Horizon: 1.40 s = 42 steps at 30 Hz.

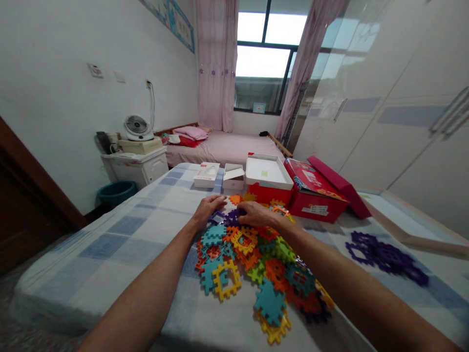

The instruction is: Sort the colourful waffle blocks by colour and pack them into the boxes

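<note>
A pile of toothed plastic building pieces lies on the bed in orange, teal, yellow, green and purple, some solid and some with cut-out middles. My left hand is at the pile's far left edge, its fingers closed at a purple frame-shaped building piece. Facing it, my right hand pinches a solid purple building piece at the far side of the pile. My fingers partly cover both pieces. Away to the right, several purple building pieces form a separate group on the sheet.
Behind the pile stand two small white boxes, a red box with a white tray-like top, and a red carton with its lid leaning. A large shallow box lid lies at right. A checked sheet covers the bed.
</note>
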### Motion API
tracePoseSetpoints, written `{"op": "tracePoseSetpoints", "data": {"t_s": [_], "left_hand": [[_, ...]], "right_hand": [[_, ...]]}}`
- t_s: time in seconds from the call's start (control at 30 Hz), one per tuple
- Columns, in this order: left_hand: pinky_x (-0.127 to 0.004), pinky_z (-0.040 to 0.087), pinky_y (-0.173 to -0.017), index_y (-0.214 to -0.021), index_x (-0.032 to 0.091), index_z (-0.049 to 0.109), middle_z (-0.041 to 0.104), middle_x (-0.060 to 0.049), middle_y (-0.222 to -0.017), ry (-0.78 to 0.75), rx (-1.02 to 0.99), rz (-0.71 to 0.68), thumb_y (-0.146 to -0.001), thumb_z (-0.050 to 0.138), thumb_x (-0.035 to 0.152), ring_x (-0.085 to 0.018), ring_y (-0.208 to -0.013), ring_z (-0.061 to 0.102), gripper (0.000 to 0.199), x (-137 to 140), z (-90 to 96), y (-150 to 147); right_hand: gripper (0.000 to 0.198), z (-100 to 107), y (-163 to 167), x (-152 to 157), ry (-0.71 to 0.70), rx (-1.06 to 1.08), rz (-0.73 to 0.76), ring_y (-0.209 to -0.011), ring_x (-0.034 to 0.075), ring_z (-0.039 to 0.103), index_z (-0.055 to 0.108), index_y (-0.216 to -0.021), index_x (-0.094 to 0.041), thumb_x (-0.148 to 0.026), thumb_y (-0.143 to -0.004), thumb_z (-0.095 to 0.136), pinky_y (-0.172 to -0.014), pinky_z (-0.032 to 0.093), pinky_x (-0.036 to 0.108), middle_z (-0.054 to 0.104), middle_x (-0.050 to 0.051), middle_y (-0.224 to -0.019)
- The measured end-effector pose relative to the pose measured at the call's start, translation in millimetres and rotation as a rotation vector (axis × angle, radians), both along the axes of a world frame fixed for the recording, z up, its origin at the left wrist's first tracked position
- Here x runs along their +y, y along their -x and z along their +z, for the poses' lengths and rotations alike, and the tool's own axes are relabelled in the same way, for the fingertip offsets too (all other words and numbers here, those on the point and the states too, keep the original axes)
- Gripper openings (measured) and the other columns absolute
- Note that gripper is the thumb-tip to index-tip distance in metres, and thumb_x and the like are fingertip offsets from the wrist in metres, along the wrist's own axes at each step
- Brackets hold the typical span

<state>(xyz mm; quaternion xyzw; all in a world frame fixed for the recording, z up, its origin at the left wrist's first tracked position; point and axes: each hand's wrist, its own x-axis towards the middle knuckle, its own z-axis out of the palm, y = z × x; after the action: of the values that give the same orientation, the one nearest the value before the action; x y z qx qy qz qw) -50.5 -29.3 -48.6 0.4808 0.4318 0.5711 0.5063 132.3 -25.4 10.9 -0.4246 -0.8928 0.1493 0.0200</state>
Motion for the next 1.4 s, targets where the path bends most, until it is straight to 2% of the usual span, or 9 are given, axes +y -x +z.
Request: {"op": "tracePoseSetpoints", "data": {"t_s": [0.17,0.3,0.37,0.53,0.77,0.97,1.07,1.17,1.4], "left_hand": [[-0.038,0.046,-0.090,-0.090,0.013,0.070,0.068,-0.013,-0.105,-0.017,-0.091,-0.002,-0.066,0.072,0.049,-0.026,-0.101,0.063,0.043,-1,1.4,1],[-0.035,0.047,-0.084,-0.091,0.012,0.069,0.065,-0.015,-0.111,0.009,-0.195,-0.008,-0.068,0.071,0.048,-0.025,-0.100,0.062,0.043,0,2.7,2],[-0.035,0.048,-0.083,-0.090,0.012,0.068,0.066,-0.015,-0.108,0.036,-0.260,-0.003,-0.069,0.070,0.048,-0.024,-0.098,0.062,0.042,0,4.0,2],[-0.034,0.050,-0.083,-0.088,0.015,0.068,0.066,-0.011,-0.107,0.071,-0.440,0.006,-0.075,0.064,0.046,-0.023,-0.101,0.061,0.034,1,7.7,2],[-0.034,0.048,-0.091,-0.093,0.014,0.069,0.064,-0.012,-0.111,0.063,-0.572,-0.077,-0.084,0.054,0.044,-0.023,-0.108,0.059,0.035,0,10.3,2],[-0.031,0.051,-0.088,-0.091,0.012,0.069,0.066,-0.013,-0.105,0.085,-0.594,-0.066,-0.088,0.047,0.045,-0.021,-0.104,0.061,0.040,-3,15.0,2],[-0.031,0.054,-0.084,-0.089,0.012,0.070,0.067,-0.012,-0.105,0.109,-0.552,-0.015,-0.090,0.043,0.044,-0.020,-0.102,0.062,0.041,-3,15.8,5],[-0.030,0.055,-0.081,-0.088,0.012,0.070,0.068,-0.013,-0.105,0.141,-0.489,0.026,-0.091,0.041,0.041,-0.021,-0.102,0.062,0.041,-1,15.3,7],[-0.028,0.056,-0.075,-0.091,0.015,0.071,0.067,-0.011,-0.112,0.173,-0.299,0.014,-0.089,0.045,0.042,-0.022,-0.103,0.062,0.038,1,10.4,9]], "right_hand": [[0.027,-7,-8,3,-0.004,0.216,-0.082,-0.082,0.016,0.055,0.059,-0.099,-0.013,-0.019,-0.073,0.055,-0.067,0.039,0.023,0.064,0.006,-0.094],[0.038,-4,-6,9,0.153,0.610,-0.261,-0.071,0.013,0.053,0.054,-0.107,-0.013,-0.020,-0.069,0.054,-0.060,0.041,0.022,0.061,0.002,-0.083],[0.046,-3,3,11,0.243,0.680,-0.256,-0.070,0.013,0.054,0.053,-0.113,-0.012,-0.019,-0.068,0.055,-0.060,0.042,0.022,0.061,0.001,-0.083],[0.025,-9,33,10,0.238,0.430,-0.096,-0.066,0.011,0.053,0.066,-0.086,-0.014,-0.012,-0.067,0.052,-0.060,0.040,0.021,0.061,-0.002,-0.072],[0.015,-17,41,11,0.175,0.306,-0.119,-0.059,0.012,0.049,0.066,-0.076,-0.013,-0.015,-0.064,0.057,-0.054,0.036,0.023,0.056,-0.002,-0.061],[0.023,-10,33,6,0.108,0.397,-0.234,-0.066,0.012,0.051,0.061,-0.089,-0.013,-0.021,-0.069,0.056,-0.055,0.036,0.022,0.060,0.001,-0.077],[0.025,8,2,-2,0.048,0.545,-0.293,-0.066,0.013,0.051,0.058,-0.092,-0.014,-0.025,-0.070,0.054,-0.054,0.036,0.022,0.059,0.002,-0.078],[0.026,24,-61,-18,-0.055,0.641,-0.389,-0.066,0.013,0.052,0.058,-0.092,-0.016,-0.026,-0.069,0.052,-0.057,0.038,0.023,0.059,0.001,-0.078],[0.026,11,-240,-63,-0.174,0.316,-0.789,-0.074,0.017,0.058,0.062,-0.090,-0.013,-0.022,-0.067,0.052,-0.062,0.041,0.025,0.066,0.006,-0.085]]}}
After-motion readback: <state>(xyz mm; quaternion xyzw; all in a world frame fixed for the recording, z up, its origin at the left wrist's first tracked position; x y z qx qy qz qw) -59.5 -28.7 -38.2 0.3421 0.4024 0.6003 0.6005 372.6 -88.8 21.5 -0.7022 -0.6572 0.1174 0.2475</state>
